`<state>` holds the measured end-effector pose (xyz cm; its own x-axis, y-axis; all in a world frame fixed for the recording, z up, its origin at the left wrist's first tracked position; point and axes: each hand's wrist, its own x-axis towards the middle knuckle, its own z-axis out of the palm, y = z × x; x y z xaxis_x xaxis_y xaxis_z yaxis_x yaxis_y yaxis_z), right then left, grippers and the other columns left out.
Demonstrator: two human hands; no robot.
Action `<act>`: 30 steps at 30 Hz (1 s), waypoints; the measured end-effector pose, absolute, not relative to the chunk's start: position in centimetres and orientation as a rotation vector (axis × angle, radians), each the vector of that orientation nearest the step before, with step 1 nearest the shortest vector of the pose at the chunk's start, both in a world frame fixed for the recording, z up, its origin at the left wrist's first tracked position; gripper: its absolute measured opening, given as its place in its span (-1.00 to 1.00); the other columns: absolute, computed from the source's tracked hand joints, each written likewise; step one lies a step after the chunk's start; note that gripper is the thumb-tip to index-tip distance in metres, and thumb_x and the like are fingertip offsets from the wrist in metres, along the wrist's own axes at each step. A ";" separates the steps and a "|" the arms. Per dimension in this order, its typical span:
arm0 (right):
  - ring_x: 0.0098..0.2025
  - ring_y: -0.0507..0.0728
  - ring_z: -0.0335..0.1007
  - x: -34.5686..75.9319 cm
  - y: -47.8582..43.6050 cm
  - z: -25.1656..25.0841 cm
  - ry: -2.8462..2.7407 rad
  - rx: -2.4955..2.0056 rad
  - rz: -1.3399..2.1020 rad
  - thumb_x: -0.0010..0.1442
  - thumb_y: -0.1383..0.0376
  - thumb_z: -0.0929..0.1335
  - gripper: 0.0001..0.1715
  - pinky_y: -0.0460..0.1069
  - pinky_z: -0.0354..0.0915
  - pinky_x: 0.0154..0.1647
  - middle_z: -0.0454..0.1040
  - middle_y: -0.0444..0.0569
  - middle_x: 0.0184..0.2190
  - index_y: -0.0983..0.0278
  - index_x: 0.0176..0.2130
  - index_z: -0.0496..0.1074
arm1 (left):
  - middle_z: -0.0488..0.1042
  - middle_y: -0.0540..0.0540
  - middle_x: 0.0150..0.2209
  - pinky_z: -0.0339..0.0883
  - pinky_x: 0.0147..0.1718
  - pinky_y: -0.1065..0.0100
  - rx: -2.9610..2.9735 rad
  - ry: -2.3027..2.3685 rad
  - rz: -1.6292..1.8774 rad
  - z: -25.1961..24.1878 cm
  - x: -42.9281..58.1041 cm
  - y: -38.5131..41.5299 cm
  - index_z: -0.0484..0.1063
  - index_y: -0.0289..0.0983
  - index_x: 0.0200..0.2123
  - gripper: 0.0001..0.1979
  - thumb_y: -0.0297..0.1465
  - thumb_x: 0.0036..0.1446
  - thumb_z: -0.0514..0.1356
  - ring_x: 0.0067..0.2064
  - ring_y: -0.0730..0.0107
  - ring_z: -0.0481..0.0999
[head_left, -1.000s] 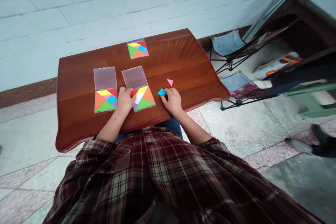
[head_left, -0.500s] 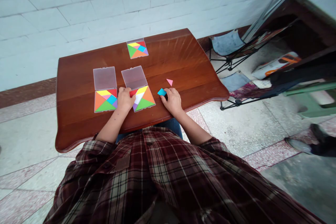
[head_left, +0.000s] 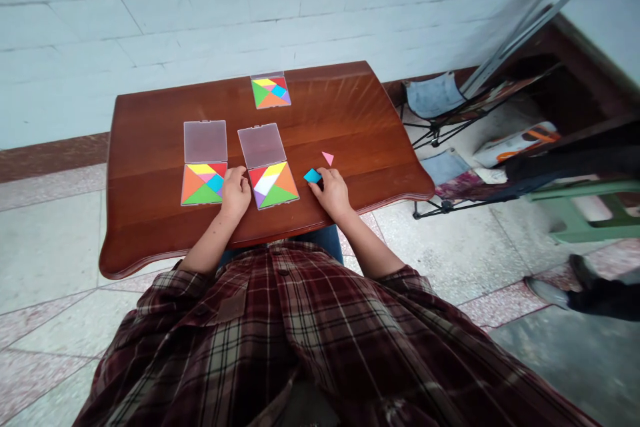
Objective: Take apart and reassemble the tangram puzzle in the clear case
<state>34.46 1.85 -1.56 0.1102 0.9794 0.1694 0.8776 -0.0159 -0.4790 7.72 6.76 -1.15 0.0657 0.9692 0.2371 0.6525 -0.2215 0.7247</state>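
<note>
My right hand (head_left: 333,193) pinches a blue square tangram piece (head_left: 313,175) between thumb and fingers, just over the table. A pink triangle piece (head_left: 328,158) lies beyond that hand. Left of it is an open tangram case (head_left: 261,146) whose tray holds red, yellow, orange, green and purple pieces around a bare white gap. My left hand (head_left: 236,193) rests between this case and a second open case (head_left: 205,141), fingers loosely bent and apart, nothing in them. It covers part of the second case's right edge, where a full set of coloured pieces lies.
A third tangram set (head_left: 271,92) sits at the far edge of the brown wooden table (head_left: 160,227), near the tiled wall (head_left: 215,20). Folding chairs (head_left: 440,167) and a green stool (head_left: 590,210) stand on the right. A person's shoes and leg (head_left: 575,290) show at lower right.
My left hand has let go of the red triangle, now lying in the middle case's tray, and drawn back left. My right hand keeps the blue square. The view has shifted slightly.
</note>
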 end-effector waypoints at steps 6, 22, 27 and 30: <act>-0.24 0.21 0.40 35.1 2.7 -1.2 -1.815 -1.990 0.391 0.07 0.20 0.38 -0.55 0.09 0.35 -0.18 0.43 0.14 -0.16 0.31 -0.04 0.40 | 0.35 -0.11 -0.21 0.39 -0.10 0.26 1.974 1.537 1.050 -1.5 7.8 6.3 0.34 -0.25 -0.18 -0.64 -0.64 -0.03 -0.03 -0.28 0.37 0.44; -0.38 0.11 0.34 35.1 3.4 -0.8 -1.801 -1.846 0.431 0.02 0.24 0.39 -0.50 0.09 0.34 -0.16 0.43 0.10 -0.21 0.35 -0.04 0.35 | 0.35 -0.11 -0.19 0.38 -0.08 0.27 1.966 1.542 0.969 -0.8 8.4 6.1 0.36 -0.25 -0.22 -0.64 -0.65 -0.05 -0.04 -0.25 0.36 0.42; -0.37 0.07 0.31 32.4 4.2 1.5 -2.077 -1.532 0.604 0.05 0.29 0.40 -0.55 0.02 0.32 -0.22 0.42 0.03 -0.25 0.33 -0.04 0.36 | 0.34 -0.11 -0.17 0.39 -0.10 0.29 1.959 1.509 0.991 -1.0 8.3 6.1 0.37 -0.27 -0.23 -0.61 -0.67 -0.07 -0.07 -0.28 0.40 0.43; -0.29 0.08 0.33 30.1 5.4 2.0 -2.358 -1.310 0.679 0.05 0.32 0.41 -0.54 0.01 0.30 -0.17 0.41 0.07 -0.16 0.35 -0.03 0.35 | 0.35 -0.11 -0.16 0.40 -0.09 0.27 1.939 1.505 1.000 -1.1 8.4 6.1 0.37 -0.26 -0.22 -0.60 -0.67 -0.09 -0.07 -0.28 0.40 0.44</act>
<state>30.10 5.40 1.98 -0.5062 0.8590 0.0759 0.6871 0.4550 -0.5665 8.38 6.09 -1.08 0.1255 0.9597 0.2514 0.6035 -0.2750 0.7484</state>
